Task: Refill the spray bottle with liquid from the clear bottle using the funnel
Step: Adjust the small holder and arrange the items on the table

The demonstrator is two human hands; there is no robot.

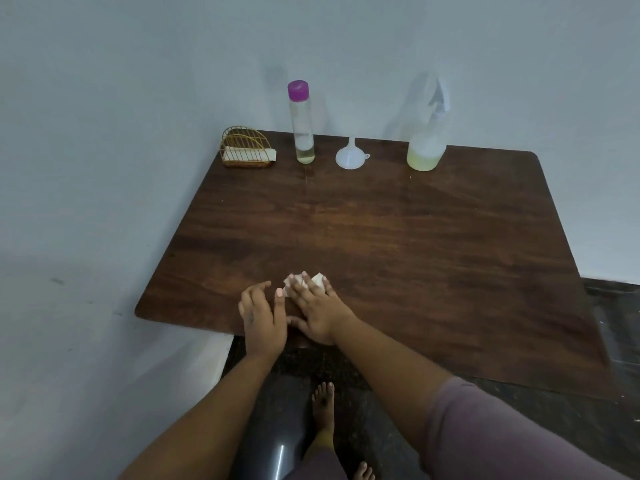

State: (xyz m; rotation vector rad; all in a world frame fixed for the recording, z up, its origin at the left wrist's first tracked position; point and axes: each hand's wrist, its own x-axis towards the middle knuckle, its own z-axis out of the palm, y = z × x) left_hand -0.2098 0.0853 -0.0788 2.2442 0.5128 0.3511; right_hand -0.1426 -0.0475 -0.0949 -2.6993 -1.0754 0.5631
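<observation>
Dark wooden table (398, 244) in a pale-walled corner, over speckled dark floor (540, 427).
Both grips open: right hand (317, 311) flat on a white tissue (317, 279) at 6 o'clock, left hand (262, 318) beside it. At 12 o'clock stand napkin holder (246, 147), clear bottle (301, 123), funnel (350, 154), spray bottle (427, 133).

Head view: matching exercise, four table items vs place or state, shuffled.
Things:
1. clear bottle
2. funnel
3. spray bottle
4. tissue

Descriptions:
A. under the right hand, near table edge
B. pale yellow liquid at the bottom, far right of the back row
C. purple cap on, beside the wire holder
D. wide end down, between the two bottles

Pairs: 1-C, 2-D, 3-B, 4-A
</observation>
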